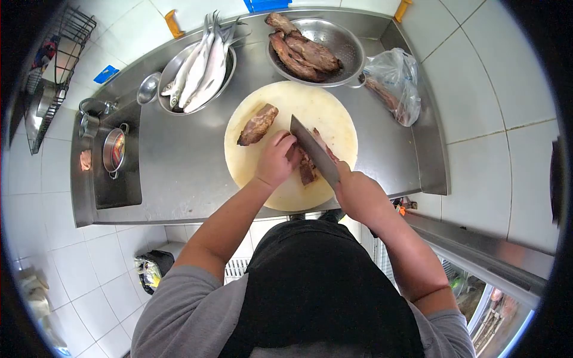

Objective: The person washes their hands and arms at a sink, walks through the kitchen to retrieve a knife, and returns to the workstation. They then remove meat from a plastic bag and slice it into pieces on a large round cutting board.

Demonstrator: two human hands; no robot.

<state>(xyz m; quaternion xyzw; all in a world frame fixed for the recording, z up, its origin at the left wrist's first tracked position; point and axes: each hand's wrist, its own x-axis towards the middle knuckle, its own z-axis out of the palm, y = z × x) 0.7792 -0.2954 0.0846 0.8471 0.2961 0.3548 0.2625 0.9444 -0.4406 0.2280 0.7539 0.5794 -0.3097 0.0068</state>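
Observation:
On a round white cutting board [245, 170] lies a piece of dark browned meat [307, 170], partly hidden under my left hand [278, 156]. That hand's fingers are curled and pressed on the meat, left of the blade. My right hand [358, 192] is wrapped round the handle of a cleaver [314, 149], whose broad blade slants up and to the left across the meat. Pale and reddish meat [325, 145] shows to the right of the blade. Another browned chunk [258, 125] rests on the board's upper left.
Behind the board stand a bowl [229, 68] of whole silvery fish [206, 71] and a colander [352, 45] of browned meat [307, 52]. A plastic bag [397, 83] lies at right. At left are a ladle [148, 88] and a sink [119, 198] holding a pot [113, 156].

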